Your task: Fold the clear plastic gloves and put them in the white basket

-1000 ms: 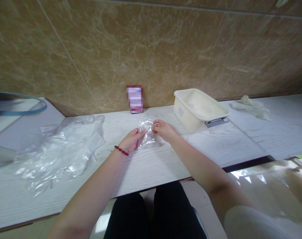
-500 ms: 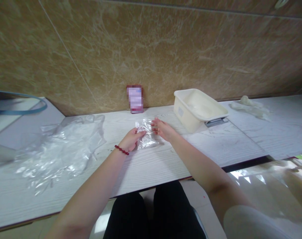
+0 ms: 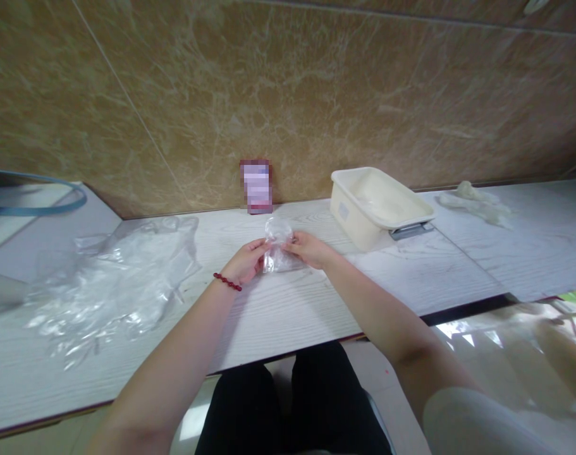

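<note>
A small clear plastic bag [image 3: 279, 256] is held between my two hands, above the white wood-grain table [image 3: 278, 322]. My left hand [image 3: 250, 260], with a red bead bracelet at the wrist, pinches the bag's left side. On the opposite side my right hand [image 3: 311, 248] has its thumb and fingers closed on the bag's edge. The bag's top stands up in a rounded, puffed shape. Glare on the plastic hides whatever may be inside.
To the left lies a heap of clear plastic bags [image 3: 126, 278]. A cream plastic bin [image 3: 358, 221] stands right of my hands, with crumpled whitish material [image 3: 477, 202] farther right. A phone-like object [image 3: 258, 188], its screen blurred, leans on the marbled wall [image 3: 297, 107].
My right hand, spread beside the bag before, has closed on its right edge. The bag's top now puffs upward, and my left hand has shifted slightly left.
</note>
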A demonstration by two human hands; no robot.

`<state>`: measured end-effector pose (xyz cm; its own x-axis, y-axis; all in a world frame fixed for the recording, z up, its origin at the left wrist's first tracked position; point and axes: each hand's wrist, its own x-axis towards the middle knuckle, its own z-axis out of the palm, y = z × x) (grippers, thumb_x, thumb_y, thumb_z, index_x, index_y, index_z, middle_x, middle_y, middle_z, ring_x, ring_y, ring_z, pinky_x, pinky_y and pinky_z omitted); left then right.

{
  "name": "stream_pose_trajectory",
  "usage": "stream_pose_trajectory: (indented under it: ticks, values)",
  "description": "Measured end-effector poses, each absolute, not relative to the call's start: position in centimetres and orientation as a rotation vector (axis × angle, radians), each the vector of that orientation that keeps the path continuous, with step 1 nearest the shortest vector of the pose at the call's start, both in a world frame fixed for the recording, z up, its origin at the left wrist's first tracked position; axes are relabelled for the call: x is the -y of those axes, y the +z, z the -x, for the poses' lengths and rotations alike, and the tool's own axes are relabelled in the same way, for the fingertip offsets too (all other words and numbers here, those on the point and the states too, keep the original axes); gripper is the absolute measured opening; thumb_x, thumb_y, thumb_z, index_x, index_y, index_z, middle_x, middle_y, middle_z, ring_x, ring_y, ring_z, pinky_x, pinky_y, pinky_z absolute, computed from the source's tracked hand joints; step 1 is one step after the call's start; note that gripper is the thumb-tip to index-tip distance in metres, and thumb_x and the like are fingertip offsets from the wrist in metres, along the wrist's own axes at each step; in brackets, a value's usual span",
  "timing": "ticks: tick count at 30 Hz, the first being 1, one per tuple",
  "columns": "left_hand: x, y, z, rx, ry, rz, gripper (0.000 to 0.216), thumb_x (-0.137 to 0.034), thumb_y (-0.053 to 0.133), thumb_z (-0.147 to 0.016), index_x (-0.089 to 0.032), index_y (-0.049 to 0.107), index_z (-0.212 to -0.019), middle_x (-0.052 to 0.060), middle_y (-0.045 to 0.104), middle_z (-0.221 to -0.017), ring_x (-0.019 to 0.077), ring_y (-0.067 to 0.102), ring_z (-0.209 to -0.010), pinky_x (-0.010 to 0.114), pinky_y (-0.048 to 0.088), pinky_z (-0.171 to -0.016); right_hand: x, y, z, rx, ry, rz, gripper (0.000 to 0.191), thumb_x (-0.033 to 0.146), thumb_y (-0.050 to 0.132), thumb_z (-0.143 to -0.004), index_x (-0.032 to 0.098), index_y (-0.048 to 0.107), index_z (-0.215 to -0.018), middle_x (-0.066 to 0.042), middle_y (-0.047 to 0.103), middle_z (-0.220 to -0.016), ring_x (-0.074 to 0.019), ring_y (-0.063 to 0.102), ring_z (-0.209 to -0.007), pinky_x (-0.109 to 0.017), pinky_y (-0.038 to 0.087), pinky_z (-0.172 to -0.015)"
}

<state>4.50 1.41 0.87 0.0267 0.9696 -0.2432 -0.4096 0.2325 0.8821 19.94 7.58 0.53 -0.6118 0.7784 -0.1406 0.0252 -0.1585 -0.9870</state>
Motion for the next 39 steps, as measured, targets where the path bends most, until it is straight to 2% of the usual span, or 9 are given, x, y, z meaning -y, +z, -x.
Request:
stream_pose_trajectory:
  ticks: [8,13,17,23,29,35,39]
  values:
    - [-1.8,0.3,-3.7,-1.129,1.221,-0.672,0.011,-0.015,0.061,-0.069,-0.013,0.059,-0.079,0.001,0.061,-0.061,0.0075,0.056,-0.051,0.017,0.044,-0.048,-7.7,0.7,-20.0,1.636,1.754,0.965,0.024,0.029,0.063,-0.066,0.017,0.049,-0.081,0.007,0.051,-0.049,-0.0048,0.04,-0.039,-0.016,0.028,-0.038]
    - [-1.8,0.4,-3.9,-1.144,1.226,-0.654,0.013,-0.015,0.063,-0.066,-0.016,0.055,-0.077,-0.003,0.058,-0.057,0.0068,0.054,-0.047,0.017,0.044,-0.045,-8.1,0.1,-19.8,1.546,1.804,0.942,0.028,0.029,0.064,-0.064,0.019,0.049,-0.084,0.005,0.056,-0.057,-0.0072,0.049,-0.047,-0.017,0.036,-0.043]
    - [-1.7,0.5,-3.9,-1.159,1.221,-0.649,0.014,-0.017,0.064,-0.066,-0.017,0.054,-0.076,-0.003,0.057,-0.057,0.0073,0.054,-0.046,0.017,0.044,-0.044,-8.2,0.0,-19.8,1.551,1.813,0.941,0.027,0.031,0.063,-0.064,0.019,0.05,-0.085,0.004,0.057,-0.058,-0.0078,0.05,-0.048,-0.017,0.036,-0.043]
    - [-1.8,0.3,-3.8,-1.145,1.211,-0.643,0.016,-0.019,0.064,-0.065,-0.018,0.054,-0.076,-0.002,0.058,-0.058,0.0079,0.055,-0.048,0.018,0.045,-0.045,-8.3,-0.2,-19.8,1.535,1.798,0.946,0.024,0.033,0.063,-0.064,0.02,0.05,-0.081,0.005,0.055,-0.057,-0.0068,0.048,-0.047,-0.017,0.036,-0.044]
    - [-1.9,0.3,-3.8,-1.141,1.216,-0.659,0.015,-0.016,0.061,-0.066,-0.019,0.054,-0.078,-0.004,0.056,-0.057,0.0077,0.055,-0.049,0.017,0.044,-0.046,-8.0,0.3,-19.8,1.443,1.833,0.946,0.026,0.03,0.065,-0.059,0.02,0.052,-0.078,0.005,0.054,-0.057,-0.0075,0.048,-0.049,-0.017,0.035,-0.043]
    - [-1.8,0.6,-3.8,-1.119,1.263,-0.658,0.015,-0.011,0.058,-0.067,-0.018,0.055,-0.08,-0.003,0.057,-0.057,0.0062,0.053,-0.047,0.015,0.042,-0.045,-7.8,0.7,-19.8,1.434,1.847,0.934,0.013,0.022,0.059,-0.059,0.019,0.052,-0.069,0.005,0.052,-0.055,-0.007,0.046,-0.047,-0.018,0.035,-0.043]
    - [-1.8,0.6,-3.8,-1.09,1.276,-0.697,0.008,-0.01,0.056,-0.064,-0.016,0.055,-0.067,-0.004,0.054,-0.051,0.0053,0.049,-0.044,0.014,0.039,-0.042,-7.7,0.8,-19.8,1.415,1.869,0.942,0.009,0.014,0.051,-0.057,0.019,0.052,-0.065,0.005,0.051,-0.056,-0.0073,0.046,-0.049,-0.019,0.035,-0.046]
